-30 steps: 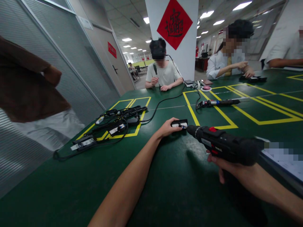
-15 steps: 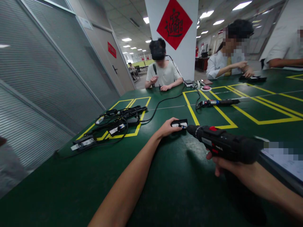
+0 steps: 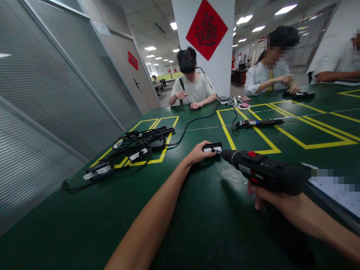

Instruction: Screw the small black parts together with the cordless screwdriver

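My left hand (image 3: 197, 152) grips the left end of a small black case (image 3: 216, 145) with a white part inside, down on the green table (image 3: 180, 202). My right hand (image 3: 270, 195) is wrapped round the handle of a black cordless drill (image 3: 261, 168) with red accents. The drill lies nearly level, its chuck pointing left at the case's right end. Whether the bit's tip touches the case is too small to tell. My fingers cover part of the case.
Several black adapter-like units with cables (image 3: 146, 144) lie on the left, inside yellow tape outlines. A pen-shaped electric screwdriver (image 3: 261, 122) rests beyond the drill. A tablet-like device (image 3: 337, 191) is at the right. One co-worker (image 3: 194, 86) sits opposite, another (image 3: 271, 75) farther right.
Both my hands, the case and the drill stay nearly in place. Across the table, the co-worker's raised hand and the tool in it have shifted slightly.
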The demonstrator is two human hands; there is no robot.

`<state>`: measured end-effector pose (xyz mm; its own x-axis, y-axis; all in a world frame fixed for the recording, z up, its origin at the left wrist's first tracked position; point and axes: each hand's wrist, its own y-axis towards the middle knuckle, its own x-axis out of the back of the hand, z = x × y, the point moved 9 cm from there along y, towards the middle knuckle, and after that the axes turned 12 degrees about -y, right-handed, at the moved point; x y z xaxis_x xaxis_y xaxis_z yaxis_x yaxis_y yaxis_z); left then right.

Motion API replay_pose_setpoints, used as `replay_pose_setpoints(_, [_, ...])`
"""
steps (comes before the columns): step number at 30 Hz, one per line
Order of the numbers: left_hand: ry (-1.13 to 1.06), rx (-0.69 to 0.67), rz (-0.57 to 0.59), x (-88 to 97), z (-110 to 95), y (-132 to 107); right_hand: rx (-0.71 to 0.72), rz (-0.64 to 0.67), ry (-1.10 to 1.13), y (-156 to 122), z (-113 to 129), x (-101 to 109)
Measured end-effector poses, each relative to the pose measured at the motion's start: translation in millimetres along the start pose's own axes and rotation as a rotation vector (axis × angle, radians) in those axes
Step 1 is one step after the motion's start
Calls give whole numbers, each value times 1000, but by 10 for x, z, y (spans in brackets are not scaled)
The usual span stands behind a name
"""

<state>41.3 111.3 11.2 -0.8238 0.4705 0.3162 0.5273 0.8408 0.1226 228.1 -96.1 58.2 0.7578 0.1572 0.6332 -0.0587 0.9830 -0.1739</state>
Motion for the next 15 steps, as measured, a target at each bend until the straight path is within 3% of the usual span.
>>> replay_pose_setpoints(15, [30,4,-12,1,-9,2,-26,7,19,28,-80,-18])
